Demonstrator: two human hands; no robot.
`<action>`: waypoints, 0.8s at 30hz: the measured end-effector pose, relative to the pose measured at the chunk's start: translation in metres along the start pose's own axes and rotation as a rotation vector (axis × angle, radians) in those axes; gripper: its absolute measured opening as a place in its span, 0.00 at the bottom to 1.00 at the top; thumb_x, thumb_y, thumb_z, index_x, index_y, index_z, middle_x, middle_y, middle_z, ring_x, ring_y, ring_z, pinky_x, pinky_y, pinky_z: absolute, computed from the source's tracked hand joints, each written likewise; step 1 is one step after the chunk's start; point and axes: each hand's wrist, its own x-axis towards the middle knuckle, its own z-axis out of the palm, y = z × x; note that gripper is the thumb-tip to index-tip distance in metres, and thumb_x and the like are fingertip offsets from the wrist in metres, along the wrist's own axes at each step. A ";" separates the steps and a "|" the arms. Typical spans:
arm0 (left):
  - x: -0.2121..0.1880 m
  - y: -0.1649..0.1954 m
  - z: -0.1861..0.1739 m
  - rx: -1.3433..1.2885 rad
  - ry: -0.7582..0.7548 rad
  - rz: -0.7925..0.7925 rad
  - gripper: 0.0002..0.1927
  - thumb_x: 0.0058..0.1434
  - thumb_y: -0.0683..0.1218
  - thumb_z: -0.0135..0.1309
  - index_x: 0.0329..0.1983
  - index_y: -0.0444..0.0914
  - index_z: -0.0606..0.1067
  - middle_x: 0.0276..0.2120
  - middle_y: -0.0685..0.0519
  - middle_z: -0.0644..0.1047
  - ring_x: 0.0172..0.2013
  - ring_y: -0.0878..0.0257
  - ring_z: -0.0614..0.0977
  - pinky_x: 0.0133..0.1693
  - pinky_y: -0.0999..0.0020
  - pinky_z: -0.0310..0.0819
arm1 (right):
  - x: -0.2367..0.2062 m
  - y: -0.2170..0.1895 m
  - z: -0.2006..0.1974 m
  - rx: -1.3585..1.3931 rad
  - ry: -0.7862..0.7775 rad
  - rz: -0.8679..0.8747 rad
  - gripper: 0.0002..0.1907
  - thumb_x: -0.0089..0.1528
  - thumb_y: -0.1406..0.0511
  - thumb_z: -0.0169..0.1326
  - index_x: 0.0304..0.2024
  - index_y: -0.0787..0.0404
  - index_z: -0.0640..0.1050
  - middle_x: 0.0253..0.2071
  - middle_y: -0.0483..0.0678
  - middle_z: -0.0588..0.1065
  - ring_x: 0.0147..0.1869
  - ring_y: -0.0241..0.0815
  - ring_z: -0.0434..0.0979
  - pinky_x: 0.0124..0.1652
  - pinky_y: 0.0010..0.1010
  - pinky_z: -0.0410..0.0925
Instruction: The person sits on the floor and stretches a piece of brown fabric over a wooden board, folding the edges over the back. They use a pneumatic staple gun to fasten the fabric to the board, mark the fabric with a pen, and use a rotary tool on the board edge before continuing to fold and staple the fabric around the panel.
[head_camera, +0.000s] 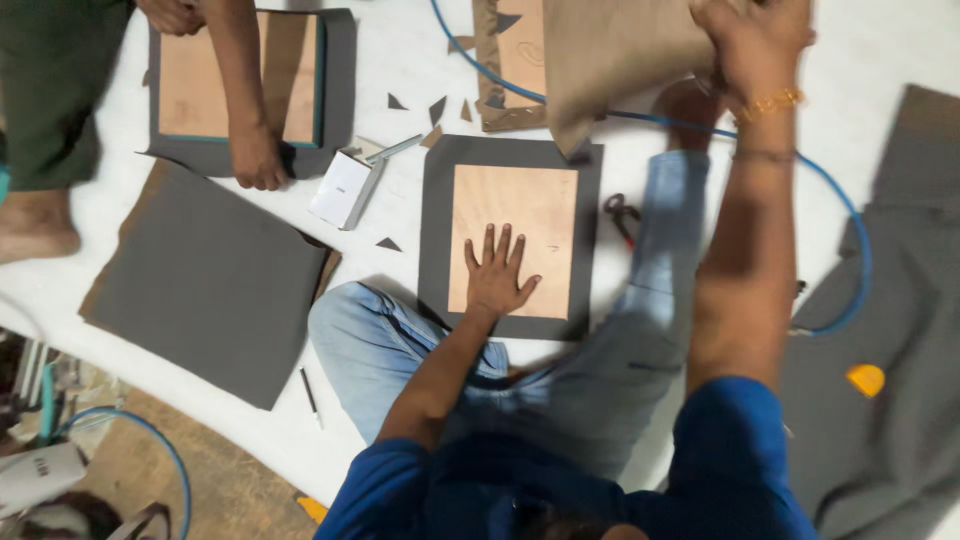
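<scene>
We look down on our own two arms over a white floor (420, 60). Our left hand (497, 275) lies flat, fingers (503, 243) spread apart, pressing on a tan board (540, 205) that sits centred on a dark grey sheet (437, 230), the grey showing as a border on all sides. Our right hand (755, 40) is raised at the top of the view, its fingers closed on the edge of a brown paper sheet (610, 55) that hangs over the far side of the grey sheet. A gold bangle (770, 103) circles that wrist. Our legs in light blue jeans (600, 380) frame the board.

A blue hose (840, 200) runs under the brown paper and curves round to our right. Red-handled scissors (622, 213) lie just beside the grey sheet's right edge. A small white box (345, 188) rests near its left side, with small dark offcuts (388, 243) scattered about. A larger grey sheet (210, 280) lies further left, and another grey cloth (900, 300) spreads to our right, carrying a yellow scraper (866, 379).

At the upper left, another person's hand (258, 160) presses on a second board set on a grey sheet (335, 90).
</scene>
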 end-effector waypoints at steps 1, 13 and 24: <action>-0.003 0.000 -0.001 -0.043 0.033 0.004 0.41 0.62 0.69 0.46 0.72 0.41 0.63 0.74 0.42 0.55 0.74 0.41 0.48 0.65 0.27 0.28 | -0.030 -0.029 -0.021 -0.059 -0.024 0.000 0.18 0.59 0.66 0.70 0.46 0.68 0.78 0.41 0.42 0.79 0.44 0.33 0.79 0.43 0.24 0.73; 0.008 -0.002 -0.078 -1.467 0.469 0.077 0.33 0.77 0.65 0.31 0.62 0.35 0.71 0.54 0.44 0.77 0.55 0.55 0.79 0.60 0.63 0.73 | -0.354 -0.153 0.027 -0.726 -0.048 -1.135 0.15 0.59 0.67 0.71 0.44 0.65 0.80 0.40 0.52 0.77 0.42 0.46 0.77 0.38 0.36 0.72; 0.002 -0.027 -0.063 -1.997 -0.357 -0.609 0.26 0.69 0.66 0.48 0.36 0.39 0.76 0.23 0.51 0.78 0.21 0.60 0.79 0.24 0.65 0.76 | -0.444 -0.113 0.081 0.252 -0.322 -0.079 0.44 0.55 0.71 0.70 0.68 0.67 0.60 0.68 0.56 0.61 0.71 0.50 0.66 0.68 0.40 0.64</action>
